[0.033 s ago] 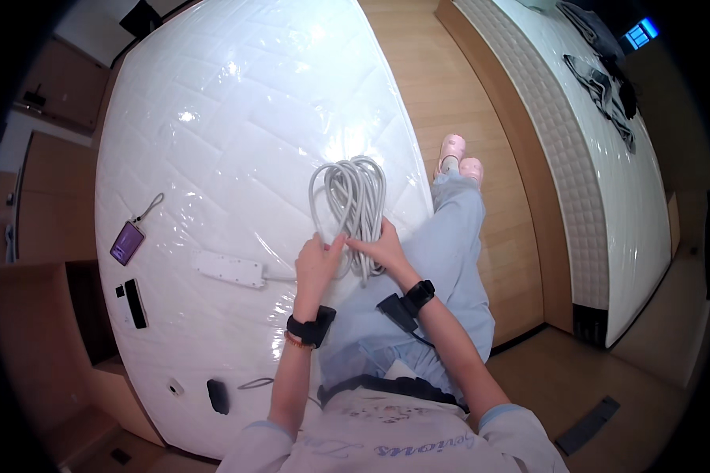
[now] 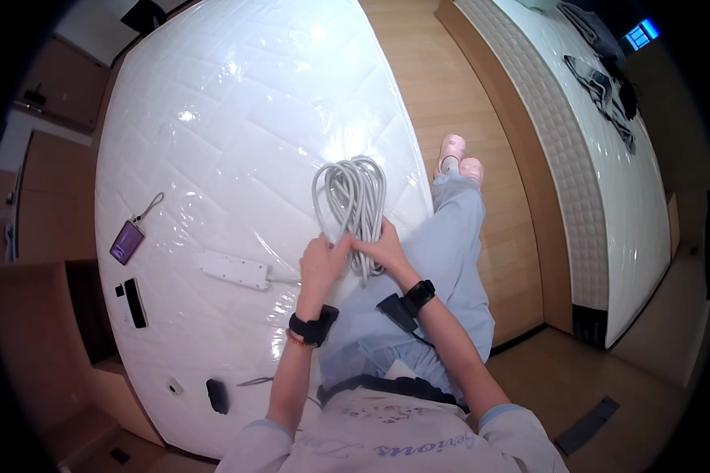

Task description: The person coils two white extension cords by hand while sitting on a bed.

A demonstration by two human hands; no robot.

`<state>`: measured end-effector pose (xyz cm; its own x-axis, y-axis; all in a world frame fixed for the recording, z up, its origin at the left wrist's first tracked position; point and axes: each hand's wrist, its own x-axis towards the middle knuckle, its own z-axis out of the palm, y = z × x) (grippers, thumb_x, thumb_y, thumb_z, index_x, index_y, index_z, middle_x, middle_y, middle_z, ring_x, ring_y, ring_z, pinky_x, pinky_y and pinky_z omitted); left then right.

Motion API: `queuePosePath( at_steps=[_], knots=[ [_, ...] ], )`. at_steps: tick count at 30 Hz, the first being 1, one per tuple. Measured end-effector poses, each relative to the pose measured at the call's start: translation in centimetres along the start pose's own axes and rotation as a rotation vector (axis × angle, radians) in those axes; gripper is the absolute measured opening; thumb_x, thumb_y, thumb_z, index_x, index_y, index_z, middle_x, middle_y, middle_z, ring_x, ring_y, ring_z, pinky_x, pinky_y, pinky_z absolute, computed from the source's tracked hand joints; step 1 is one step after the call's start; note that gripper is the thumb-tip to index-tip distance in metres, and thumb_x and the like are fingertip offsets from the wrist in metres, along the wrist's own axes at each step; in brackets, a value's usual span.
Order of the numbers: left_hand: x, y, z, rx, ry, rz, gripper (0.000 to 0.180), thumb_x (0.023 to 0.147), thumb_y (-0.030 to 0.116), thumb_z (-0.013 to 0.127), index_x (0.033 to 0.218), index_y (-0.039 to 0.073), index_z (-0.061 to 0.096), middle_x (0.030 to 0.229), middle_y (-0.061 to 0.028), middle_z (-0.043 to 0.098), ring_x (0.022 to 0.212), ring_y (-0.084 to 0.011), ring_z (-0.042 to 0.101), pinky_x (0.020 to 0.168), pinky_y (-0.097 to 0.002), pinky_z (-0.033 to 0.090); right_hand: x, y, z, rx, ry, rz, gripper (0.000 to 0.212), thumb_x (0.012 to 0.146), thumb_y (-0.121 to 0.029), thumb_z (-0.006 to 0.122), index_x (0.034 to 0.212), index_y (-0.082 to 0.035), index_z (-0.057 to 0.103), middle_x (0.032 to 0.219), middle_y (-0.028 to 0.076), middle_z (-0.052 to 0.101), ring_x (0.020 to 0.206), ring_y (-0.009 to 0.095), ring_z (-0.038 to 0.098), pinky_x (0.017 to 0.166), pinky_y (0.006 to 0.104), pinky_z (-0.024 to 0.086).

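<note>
A long grey cable [image 2: 357,185] is gathered in several elongated loops, lying at the mattress edge beside my leg. Both hands grip the near half of the bundle, thumbs almost meeting over it. My left hand [image 2: 319,260] is closed around its left side, and my right hand [image 2: 385,246] around its right side. Some fingers are hidden behind the loops. The cable runs out past my left wrist to a white power strip [image 2: 235,270] lying flat on the mattress. A black plug [image 2: 397,311] rests on my thigh below my right hand.
The plastic-covered mattress [image 2: 237,173] bears a purple-screened phone [image 2: 126,242] with a strap, a black-and-white device [image 2: 136,303], a small black object [image 2: 218,396] and a small white one [image 2: 175,386]. Wooden floor [image 2: 418,71] separates it from a second mattress [image 2: 599,181] at right.
My left hand has shifted slightly right, drawing the left loops closer in. The power strip has slid a little to the right with the cable.
</note>
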<state>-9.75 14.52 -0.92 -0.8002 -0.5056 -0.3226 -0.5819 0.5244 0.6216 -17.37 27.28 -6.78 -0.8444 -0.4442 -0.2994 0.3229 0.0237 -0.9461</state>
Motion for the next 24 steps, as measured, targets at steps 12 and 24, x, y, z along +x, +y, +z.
queuePosePath(
  at_steps=[12,24],
  knots=[
    [0.4,-0.3,5.8,-0.455,-0.021,0.276,0.05,0.094,0.033,0.046,0.128,-0.003,0.044,0.135,-0.0232,0.036,0.127,-0.034,0.032,0.104,-0.0373,0.028,-0.1,0.9,-1.3,0.115,-0.104,0.026,0.054,0.069,-0.009,0.071,0.117,0.003,0.047,0.107,0.01,0.058,0.095,0.016,0.056,0.083,0.0293,0.046],
    [0.0,0.2,5.3,-0.434,-0.063,0.279,0.052,0.097,0.027,0.036,0.136,-0.007,0.028,0.142,-0.0302,0.02,0.133,-0.0388,0.022,0.108,-0.0375,0.021,-0.1,-0.1,-0.6,0.182,0.005,0.053,0.049,0.072,-0.016,0.075,0.111,0.004,0.053,0.1,0.009,0.062,0.087,0.014,0.06,0.076,0.0281,0.049]
  ],
)
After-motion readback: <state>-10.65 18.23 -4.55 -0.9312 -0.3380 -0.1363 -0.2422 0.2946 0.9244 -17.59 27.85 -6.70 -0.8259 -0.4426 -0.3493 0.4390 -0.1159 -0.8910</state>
